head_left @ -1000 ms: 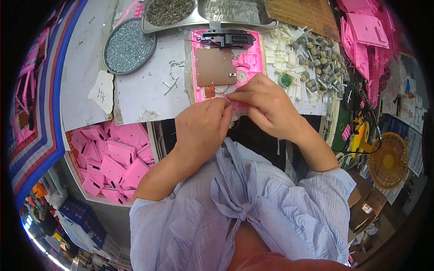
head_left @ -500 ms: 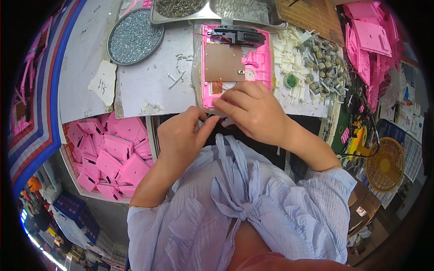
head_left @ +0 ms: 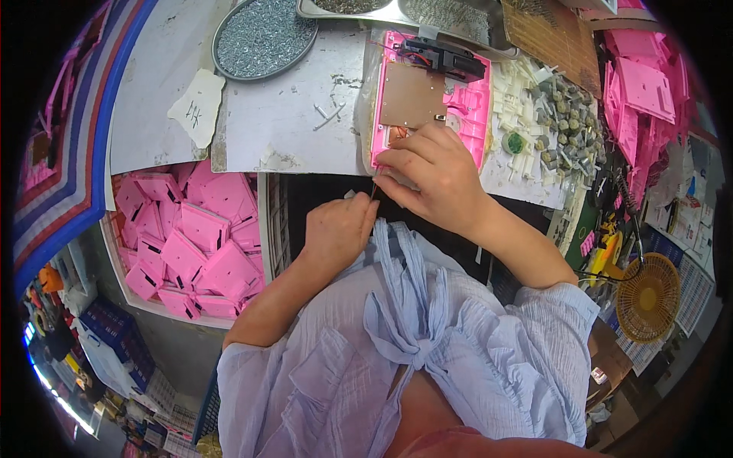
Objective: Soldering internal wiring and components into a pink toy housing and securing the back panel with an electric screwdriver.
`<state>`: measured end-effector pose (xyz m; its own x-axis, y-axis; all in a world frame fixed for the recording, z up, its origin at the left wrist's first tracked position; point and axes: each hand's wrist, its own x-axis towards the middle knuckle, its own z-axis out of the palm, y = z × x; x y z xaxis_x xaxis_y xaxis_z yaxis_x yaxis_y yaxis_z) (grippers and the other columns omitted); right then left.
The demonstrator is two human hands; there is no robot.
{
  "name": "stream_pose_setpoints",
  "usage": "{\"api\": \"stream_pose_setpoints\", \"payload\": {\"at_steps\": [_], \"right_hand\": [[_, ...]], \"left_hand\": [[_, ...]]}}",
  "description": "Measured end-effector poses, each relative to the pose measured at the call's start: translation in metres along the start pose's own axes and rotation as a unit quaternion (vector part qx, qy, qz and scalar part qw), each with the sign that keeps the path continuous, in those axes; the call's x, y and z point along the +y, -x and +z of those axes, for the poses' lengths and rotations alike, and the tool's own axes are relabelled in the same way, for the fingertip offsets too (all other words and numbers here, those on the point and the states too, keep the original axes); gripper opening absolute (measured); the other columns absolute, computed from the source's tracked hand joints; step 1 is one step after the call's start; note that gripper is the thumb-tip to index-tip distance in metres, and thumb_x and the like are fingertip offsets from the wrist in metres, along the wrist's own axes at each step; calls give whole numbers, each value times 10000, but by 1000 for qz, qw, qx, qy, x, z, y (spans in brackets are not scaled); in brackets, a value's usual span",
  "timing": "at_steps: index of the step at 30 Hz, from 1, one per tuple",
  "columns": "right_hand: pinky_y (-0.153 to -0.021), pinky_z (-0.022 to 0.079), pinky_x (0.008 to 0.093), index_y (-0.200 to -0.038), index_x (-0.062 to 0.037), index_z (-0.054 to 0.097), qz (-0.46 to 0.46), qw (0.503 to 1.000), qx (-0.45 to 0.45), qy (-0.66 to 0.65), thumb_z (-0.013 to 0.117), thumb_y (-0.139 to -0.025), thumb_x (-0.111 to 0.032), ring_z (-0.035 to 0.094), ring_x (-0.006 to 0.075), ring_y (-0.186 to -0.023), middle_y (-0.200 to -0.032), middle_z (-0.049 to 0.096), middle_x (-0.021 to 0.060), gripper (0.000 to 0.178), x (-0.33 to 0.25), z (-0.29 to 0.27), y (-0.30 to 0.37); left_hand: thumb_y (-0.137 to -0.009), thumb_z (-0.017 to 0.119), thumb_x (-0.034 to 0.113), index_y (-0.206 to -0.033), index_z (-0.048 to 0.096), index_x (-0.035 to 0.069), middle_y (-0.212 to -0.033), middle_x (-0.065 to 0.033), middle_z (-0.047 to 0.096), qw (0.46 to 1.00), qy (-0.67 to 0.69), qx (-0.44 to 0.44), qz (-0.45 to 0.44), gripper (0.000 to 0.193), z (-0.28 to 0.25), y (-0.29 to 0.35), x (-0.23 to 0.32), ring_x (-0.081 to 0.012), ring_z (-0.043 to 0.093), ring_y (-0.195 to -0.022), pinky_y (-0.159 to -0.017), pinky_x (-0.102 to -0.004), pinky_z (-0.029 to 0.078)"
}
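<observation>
A pink plastic housing (head_left: 475, 114) lies on the bench, its inner side up. A brown circuit board (head_left: 413, 95) and a black component block (head_left: 447, 59) with thin wires sit in it. My right hand (head_left: 439, 179) is closed at the housing's near edge, thumb and fingers pinched together; what they hold is hidden. Lower and to the left, just off the bench edge, my left hand (head_left: 340, 229) is closed with its fingertips around a thin, wire-like strand (head_left: 374, 191). The strand runs up toward my right thumb; its ends are hidden.
Left of the housing are a round tray of small metal screws (head_left: 263, 38) and a torn paper piece (head_left: 197, 108). White plastic parts (head_left: 519, 107) and grey knob-like parts (head_left: 565, 122) lie right. A bin of pink covers (head_left: 195, 229) stands below left, a yellow fan (head_left: 647, 296) right.
My left hand has drawn down from the housing's near edge toward my body. My right hand stays at that edge. The whole view has shifted slightly.
</observation>
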<state>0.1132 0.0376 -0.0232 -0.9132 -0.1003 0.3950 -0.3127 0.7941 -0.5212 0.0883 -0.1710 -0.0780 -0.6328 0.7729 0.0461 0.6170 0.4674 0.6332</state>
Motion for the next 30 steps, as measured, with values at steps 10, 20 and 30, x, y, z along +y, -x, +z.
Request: {"api": "stream_pose_setpoints", "payload": {"at_steps": [10,20,30], "right_hand": [[-744,472,384,-914,-96,680,-2,998,50,-28,850,-754,-205,617,258,-846,-933,674,53,258,11,11,11],[-726,467,410,-889,-96,627,-2,1000,10,4,849,-695,-159,592,286,-864,-941,624,74,302,4,8,3],[-696,435,425,-878,-85,584,12,999,-24,47,790,-717,-205,551,283,-806,-855,563,94,288,3,7,3]], "left_hand": [[-1085,485,254,-784,553,54,-618,-46,540,772,581,-143,-213,368,-15,29,-21,-149,468,-513,-507,-301,374],[-972,606,246,-885,684,39,-810,-189,704,987,28,-153,-29,238,21,4,-14,-353,697,-748,-654,-469,559],[-792,818,44,-978,679,30,-907,-130,663,975,153,16,160,232,-57,-75,-13,-323,664,-784,-669,-383,542]]}}
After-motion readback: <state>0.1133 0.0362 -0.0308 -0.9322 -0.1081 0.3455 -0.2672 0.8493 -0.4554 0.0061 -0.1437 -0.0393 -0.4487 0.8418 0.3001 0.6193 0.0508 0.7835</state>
